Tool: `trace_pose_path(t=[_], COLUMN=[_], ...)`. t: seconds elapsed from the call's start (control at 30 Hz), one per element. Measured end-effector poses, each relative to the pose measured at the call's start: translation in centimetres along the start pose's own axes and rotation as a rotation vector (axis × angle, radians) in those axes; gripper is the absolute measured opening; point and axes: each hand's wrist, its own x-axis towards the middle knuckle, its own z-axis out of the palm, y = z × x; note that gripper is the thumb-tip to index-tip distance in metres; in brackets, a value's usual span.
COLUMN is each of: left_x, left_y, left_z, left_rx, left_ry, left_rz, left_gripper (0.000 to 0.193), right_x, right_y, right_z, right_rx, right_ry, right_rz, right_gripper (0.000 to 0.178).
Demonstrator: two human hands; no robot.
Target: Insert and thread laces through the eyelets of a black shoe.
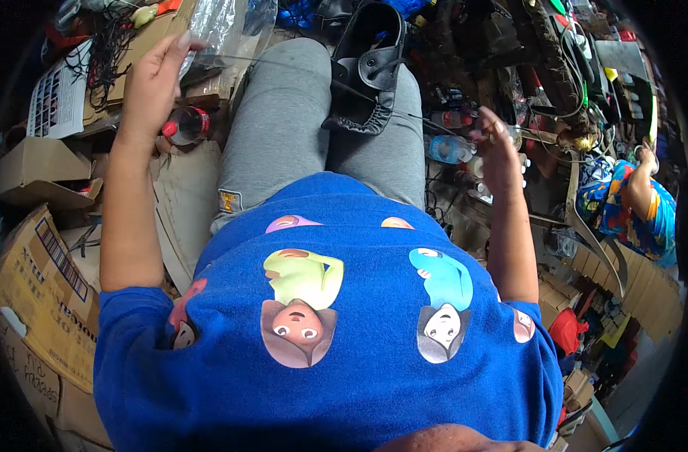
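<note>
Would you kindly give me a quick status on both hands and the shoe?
Left hand and right hand raised apart, each pinching a thread end. Black shoe rests on the knees, thread running through it. Nothing between hands and shoe.

This looks like a cramped shoe-repair stall or workshop. A worn black leather shoe (366, 64) rests on the seated person's grey-trousered knees, with a thin dark thread (299, 68) stretched taut across it. Flattened brown cardboard boxes (39, 279) crowd one side; tangled dark cords (107, 45), small plastic bottles (446, 148) and piled odds and ends fill the other. Another person in a bright patterned shirt (634, 211) sits close by.
</note>
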Motion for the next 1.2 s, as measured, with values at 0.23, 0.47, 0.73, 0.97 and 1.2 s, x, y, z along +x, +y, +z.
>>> trace_pose_path(t=[0.23, 0.47, 0.73, 0.97, 1.2], left_x=[3.1, 5.5, 5.9, 6.6, 6.9], left_y=[5.6, 6.5, 6.5, 6.8, 6.2], left_z=[13.8, 17.5, 17.3, 16.3, 16.6], left_rx=[0.123, 0.244, 0.207, -0.275, -0.271], left_ry=[-0.097, -0.48, -0.498, -0.929, -0.95], left_rz=[0.643, 0.493, 0.498, 0.315, 0.314], left_gripper=[0.059, 0.078, 0.07, 0.054, 0.049], right_x=[2.5, 2.4, -1.5, -1.9, -0.7], right_y=[-4.5, -3.7, -5.5, -4.5, -3.6], right_z=[11.3, 12.7, 9.1, 10.3, 11.3], right_rx=[-1.193, -1.189, -0.906, -1.001, -1.195], right_ry=[-0.492, -0.704, -0.508, -0.377, -0.41], right_rz=[-0.547, -0.447, -0.255, -0.387, -0.592], right_gripper=[0.028, 0.022, 0.025, 0.019, 0.025])
